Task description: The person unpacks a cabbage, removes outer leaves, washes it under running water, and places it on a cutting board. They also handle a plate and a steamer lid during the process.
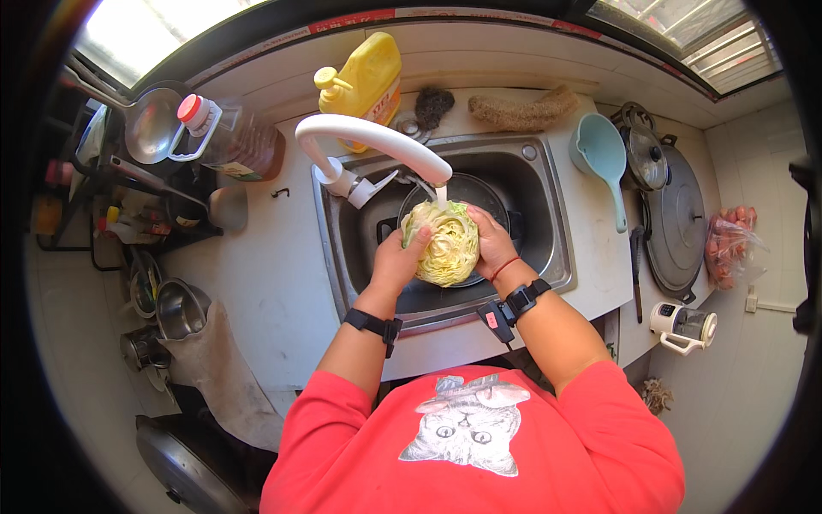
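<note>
A cut cabbage (447,247), its pale yellow layered face turned up, is held between my two hands over the steel sink (559,218). My left hand (399,256) grips its left side with the thumb on the cut face. On the right side my right hand (491,241) holds it, fingers partly hidden behind it. Water runs from the white faucet (385,138) onto the cabbage's upper edge. Under the cabbage a dark pot (472,186) with side handles sits in the basin, largely covered.
Behind the sink stand a yellow pump bottle (369,80), a dark scouring pad (434,106) and a dried loofah (523,109). A light blue ladle (597,144) lies right of the sink, near lidded pans (674,218). At left is a large plastic jug (241,144).
</note>
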### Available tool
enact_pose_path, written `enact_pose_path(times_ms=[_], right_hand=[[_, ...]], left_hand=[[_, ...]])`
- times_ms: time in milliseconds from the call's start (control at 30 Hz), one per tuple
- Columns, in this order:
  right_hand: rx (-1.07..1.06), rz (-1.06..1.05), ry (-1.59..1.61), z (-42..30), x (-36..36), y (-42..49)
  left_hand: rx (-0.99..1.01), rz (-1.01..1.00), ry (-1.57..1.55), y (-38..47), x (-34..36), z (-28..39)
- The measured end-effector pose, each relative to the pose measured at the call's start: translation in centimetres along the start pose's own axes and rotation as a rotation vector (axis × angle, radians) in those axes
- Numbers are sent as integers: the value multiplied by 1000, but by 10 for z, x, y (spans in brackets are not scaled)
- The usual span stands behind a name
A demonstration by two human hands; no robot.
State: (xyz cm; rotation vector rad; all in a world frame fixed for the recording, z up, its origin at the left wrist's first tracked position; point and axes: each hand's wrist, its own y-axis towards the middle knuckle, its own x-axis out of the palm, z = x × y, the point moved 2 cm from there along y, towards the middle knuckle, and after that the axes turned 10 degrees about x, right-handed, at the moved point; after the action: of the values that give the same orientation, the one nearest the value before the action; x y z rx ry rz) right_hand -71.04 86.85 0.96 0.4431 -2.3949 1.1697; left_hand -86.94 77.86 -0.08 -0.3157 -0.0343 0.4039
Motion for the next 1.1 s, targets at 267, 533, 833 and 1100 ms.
enact_pose_path(times_ms=[267, 533, 833, 1100], right_hand=[[-49, 42, -174, 3, -4, 11], [-40, 55, -292, -2, 0, 13], [-131, 30, -109, 0, 6, 21], [-175, 81, -114, 6, 5, 23]], left_hand=[[40, 26, 412, 3, -11, -16], [-79, 78, 27, -6, -10, -9], [-188, -52, -647, -10, -17, 8], [-78, -77, -545, -12, 1, 14]])
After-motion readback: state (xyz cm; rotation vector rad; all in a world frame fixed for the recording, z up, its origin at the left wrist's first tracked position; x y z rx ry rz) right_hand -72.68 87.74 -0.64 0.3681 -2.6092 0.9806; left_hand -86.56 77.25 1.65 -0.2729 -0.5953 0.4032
